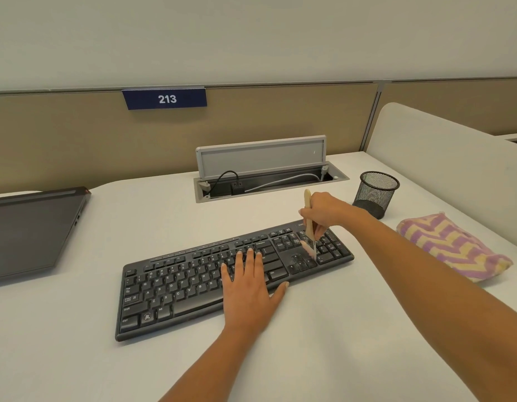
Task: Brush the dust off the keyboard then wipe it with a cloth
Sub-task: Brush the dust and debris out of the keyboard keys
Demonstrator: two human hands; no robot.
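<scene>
Right hand (324,210), right of centre, is gripping the brush (308,224) w/ fingers curled round the handle, bristles touching the keys by the numpad. Left hand (248,285) is lying flat, fingers straight, pressing on the keyboard (176,282), mid-frame on the counter (77,343). Best approach, imo: short light strokes along the key rows, out toward the edge, w/ the board pinned. Cloth (451,248) is lying at the right, near a mesh cup (376,195); neither is blocking. Laptop (28,230) is sitting far left, open cable tray (266,178) behind.
</scene>
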